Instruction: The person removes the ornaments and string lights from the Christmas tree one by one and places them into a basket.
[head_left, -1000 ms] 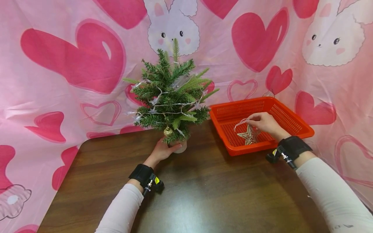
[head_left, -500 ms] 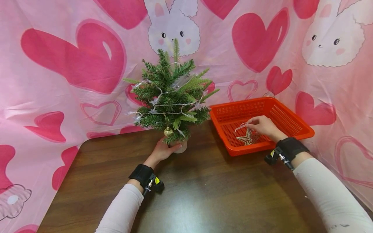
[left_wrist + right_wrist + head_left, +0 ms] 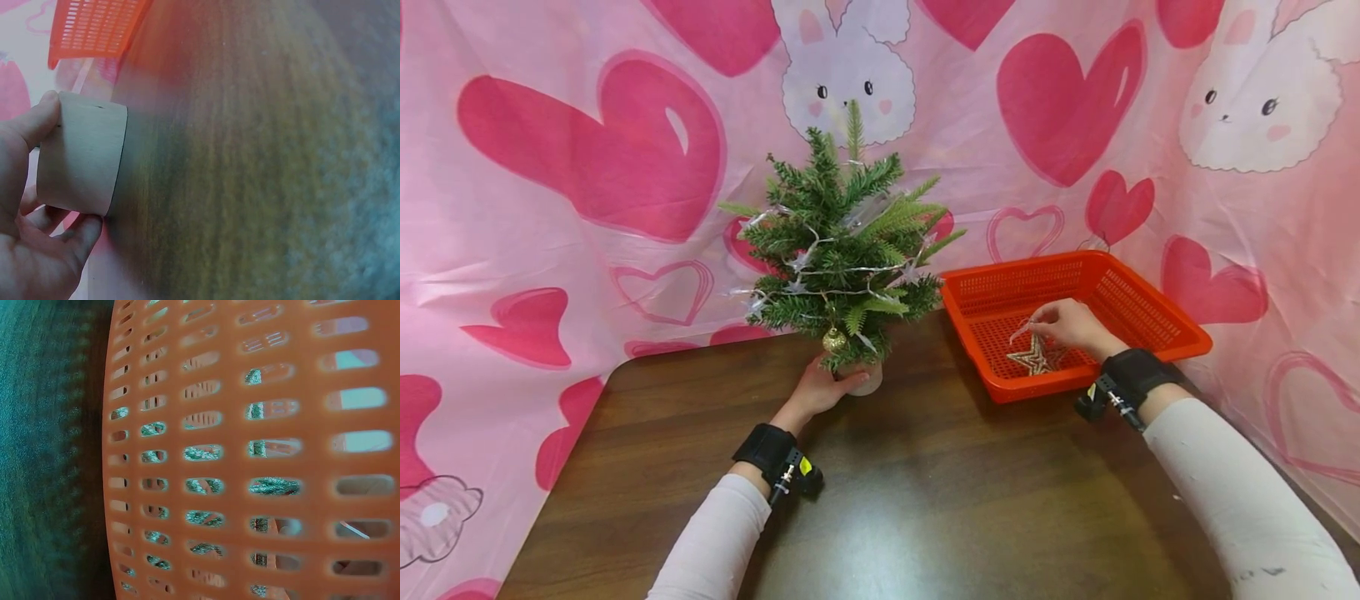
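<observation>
1. Leftmost, a pink cloth (image 3: 445,208) printed with hearts and white rabbits hangs behind everything and carries on round to the far right.
2. Below it begins the brown wooden counter (image 3: 925,483), which shines near the front.
3. Next, a left arm reaches in, wearing a pale left sleeve (image 3: 711,537) and a black left strap (image 3: 765,448) with a small camera on it.
4. The left hand (image 3: 822,387) holds the pot (image 3: 81,153), thumb on one side and fingers curled on the other, as the left wrist view shows. The pot is light coloured and stands on the counter.
5. Above the pot rises a small green tree (image 3: 842,242), upright, with clear star-shaped string lights (image 3: 800,261) wound round it. A gold ball (image 3: 834,340) hangs low at its front, just above the left hand.
6. Right of the tree, near it but apart, an orange basket (image 3: 1030,387) with slotted walls sits on the counter.
7. Inside the basket is a glittery gold star (image 3: 1033,358); whether it touches the bottom, I cannot tell. Glittery bits show through the slots in the right wrist view.
8. The right hand (image 3: 1071,323) is over the basket, just above the star, fingers close together and pinching a thin pale ribbon (image 3: 1020,332).
9. Last come the black right strap (image 3: 1138,372) and the pale right sleeve (image 3: 1232,483).
</observation>
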Demonstrator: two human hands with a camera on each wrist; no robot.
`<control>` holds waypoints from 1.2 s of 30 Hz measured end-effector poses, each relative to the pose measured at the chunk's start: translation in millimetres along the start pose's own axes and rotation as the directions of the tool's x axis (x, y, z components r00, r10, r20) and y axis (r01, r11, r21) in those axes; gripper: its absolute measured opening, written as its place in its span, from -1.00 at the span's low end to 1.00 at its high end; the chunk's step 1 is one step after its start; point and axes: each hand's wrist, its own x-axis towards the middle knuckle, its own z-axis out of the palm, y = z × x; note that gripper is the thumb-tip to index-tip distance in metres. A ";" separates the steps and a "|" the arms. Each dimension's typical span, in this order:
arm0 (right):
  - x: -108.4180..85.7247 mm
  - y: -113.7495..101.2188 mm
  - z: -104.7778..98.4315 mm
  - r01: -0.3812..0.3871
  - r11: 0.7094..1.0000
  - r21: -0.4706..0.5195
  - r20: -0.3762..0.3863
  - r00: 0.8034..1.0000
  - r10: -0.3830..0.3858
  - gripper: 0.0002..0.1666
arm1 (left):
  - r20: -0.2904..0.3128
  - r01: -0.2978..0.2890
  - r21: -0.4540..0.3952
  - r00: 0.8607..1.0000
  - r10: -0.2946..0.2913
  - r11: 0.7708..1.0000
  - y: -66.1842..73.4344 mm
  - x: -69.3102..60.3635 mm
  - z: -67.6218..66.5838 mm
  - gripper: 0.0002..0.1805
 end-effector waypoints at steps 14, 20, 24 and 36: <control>7.8 4.9 4.8 0.024 0.998 -0.061 0.038 0.999 -0.021 -0.63 | 0.010 0.019 0.027 1.000 -0.020 0.999 -0.9 1.7 0.2 -0.35; 10.1 5.8 8.3 0.036 0.994 -0.103 0.070 0.997 -0.029 -0.56 | 0.012 0.016 0.039 1.000 -0.017 0.999 0.1 1.5 -0.4 -0.36; 11.3 7.0 10.3 0.022 0.992 -0.126 0.115 0.993 -0.008 -0.52 | 0.009 0.014 0.040 1.000 -0.014 0.999 -1.6 1.4 0.6 -0.35; 10.6 4.9 12.2 0.006 0.981 -0.192 0.184 0.982 0.030 -0.50 | 0.000 0.010 0.034 1.000 -0.010 0.999 -3.2 1.5 1.7 -0.36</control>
